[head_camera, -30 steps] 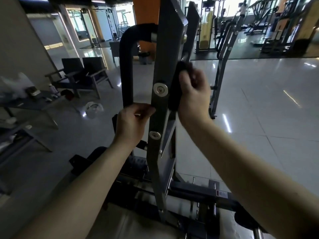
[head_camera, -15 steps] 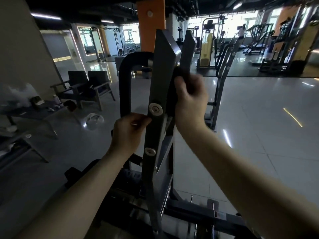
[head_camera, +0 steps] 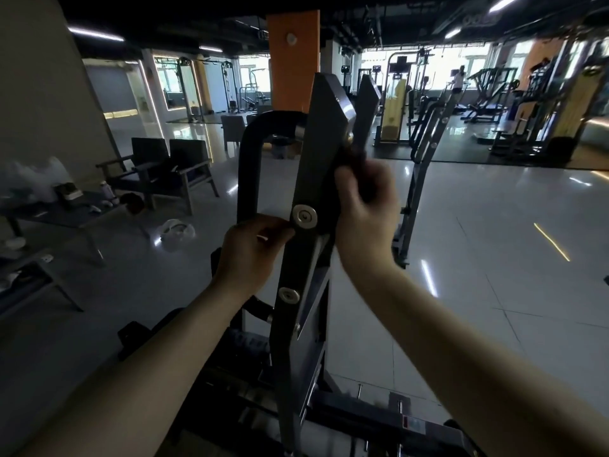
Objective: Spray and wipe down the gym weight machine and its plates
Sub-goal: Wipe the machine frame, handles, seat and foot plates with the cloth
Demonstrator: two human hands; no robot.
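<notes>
Gripping: right hand point(head_camera: 365, 222), fingers curled round a dark cloth point(head_camera: 356, 161), pressing it to the right face of the grey bar point(head_camera: 316, 153), above the upper bolt point(head_camera: 305, 215). Cloth bunched, partly hidden by the fingers, somewhat blurred. Gripping also: left hand point(head_camera: 252, 258), fingers wrapped round the lower end of the black tube point(head_camera: 248, 166), fingertips touching the bar's left edge just beside the upper bolt; small pale spot among the fingers, too small to identify. Tube: rising from the left hand, bending right at the top, meeting the bar near its upper end. Bar: upright, leaning slightly right, cut at an angle on top, centre of view; lower bolt point(head_camera: 289, 294) further down, below both hands. 2nd bar point(head_camera: 367, 103) of like shape just behind and to the right; cloth touching it or not, cannot tell. Base point(head_camera: 346, 420): dark, low in view between the 2 forearms, detail lost in shadow. Surroundings: glossy tiled floor point(head_camera: 494, 258); orange pillar point(head_camera: 293, 61) behind the bar; 2 dark chairs point(head_camera: 164, 166) at left; low table point(head_camera: 66, 212) with small items near them; white bag point(head_camera: 174, 230) on the floor beside the table; more machines point(head_camera: 487, 100) along the far windows at right.
</notes>
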